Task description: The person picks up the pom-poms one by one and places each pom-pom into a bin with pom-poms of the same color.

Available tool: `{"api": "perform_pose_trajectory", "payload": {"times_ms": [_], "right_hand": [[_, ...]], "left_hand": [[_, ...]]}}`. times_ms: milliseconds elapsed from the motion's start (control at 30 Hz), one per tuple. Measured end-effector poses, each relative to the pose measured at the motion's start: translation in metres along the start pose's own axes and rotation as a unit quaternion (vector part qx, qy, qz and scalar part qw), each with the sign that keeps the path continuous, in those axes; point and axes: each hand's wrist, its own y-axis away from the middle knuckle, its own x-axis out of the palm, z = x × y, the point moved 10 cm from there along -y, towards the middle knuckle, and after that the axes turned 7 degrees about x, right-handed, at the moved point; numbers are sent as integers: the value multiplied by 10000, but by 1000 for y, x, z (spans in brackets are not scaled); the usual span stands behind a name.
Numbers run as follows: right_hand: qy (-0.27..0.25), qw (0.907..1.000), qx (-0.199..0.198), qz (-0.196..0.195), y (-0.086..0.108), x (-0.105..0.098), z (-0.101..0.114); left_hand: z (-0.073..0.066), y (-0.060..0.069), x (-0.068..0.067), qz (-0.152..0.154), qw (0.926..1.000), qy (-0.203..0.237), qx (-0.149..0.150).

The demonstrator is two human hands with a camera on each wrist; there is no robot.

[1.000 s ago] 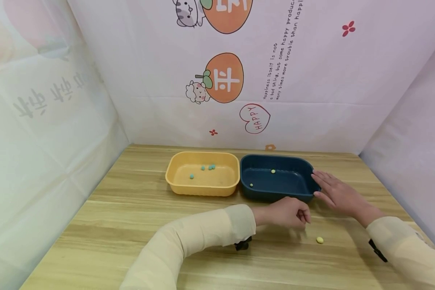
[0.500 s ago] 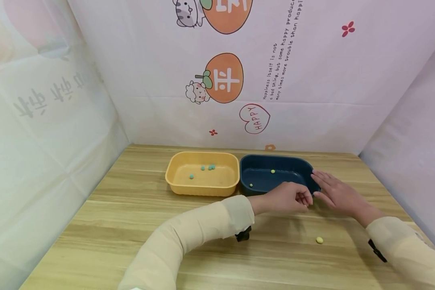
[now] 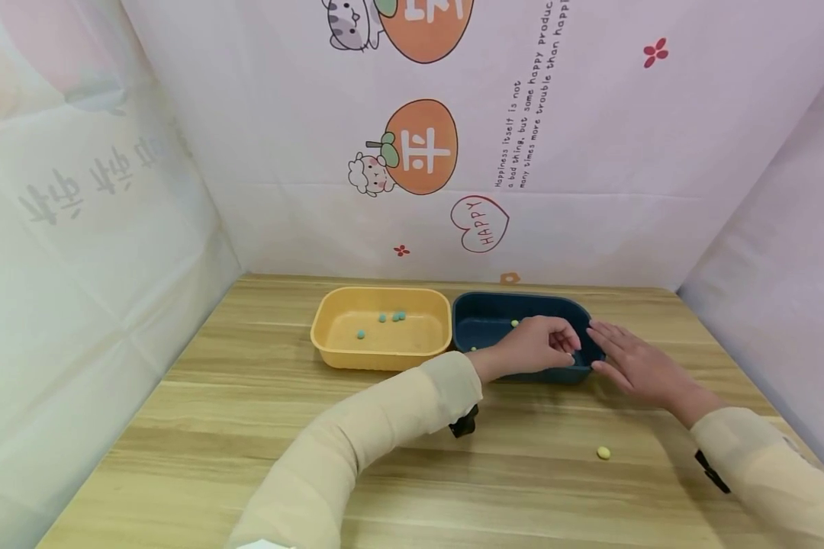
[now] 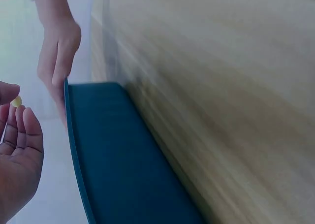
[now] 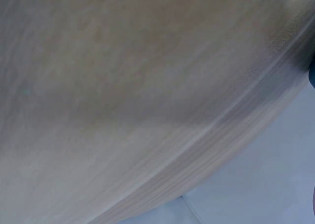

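My left hand [image 3: 537, 345] is over the dark blue plastic bin [image 3: 484, 301]. In the left wrist view its thumb and fingertips pinch a small yellow bead [image 4: 16, 101] above the bin's rim. Inside the bin are a pale yellow bead [image 3: 514, 323] and another [image 3: 474, 349], partly covered by the wrist. My right hand [image 3: 638, 370] rests with straight fingers against the bin's right end. One more yellow bead [image 3: 603, 453] lies on the table in front of the right hand. The right wrist view shows mostly blurred table, with only a sliver of that hand.
A yellow plastic bin [image 3: 381, 361] stands against the blue bin's left side, with several small light-blue beads [image 3: 382, 318] in it. Both bins sit on a wood-grain table [image 3: 247, 427]. Printed white cloth [image 3: 302, 229] walls rise at the back and sides.
My left hand has moved up and away from the table in front, in over the blue bin, still pinching. The right hand has stayed at the bin's end.
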Motion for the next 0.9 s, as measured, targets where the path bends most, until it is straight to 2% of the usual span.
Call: {"api": "perform_pose_trajectory", "payload": {"times_ms": [200,433,767,900], "right_hand": [[44,10000,-41,-53,0,-1,1],[53,9997,-174,-163,1,-2,3],[29,9999,-78,-91,2,-1,1],[27,9999,-106,-103,2,0,1]], "left_hand": [[14,-10,-12,-416,9990,-125,-75],[37,-20,-22,-811,9958,-153,-394],[57,-24,-29,-991,9894,-520,-930],[63,-22,-31,-1011,9884,-560,-982]]}}
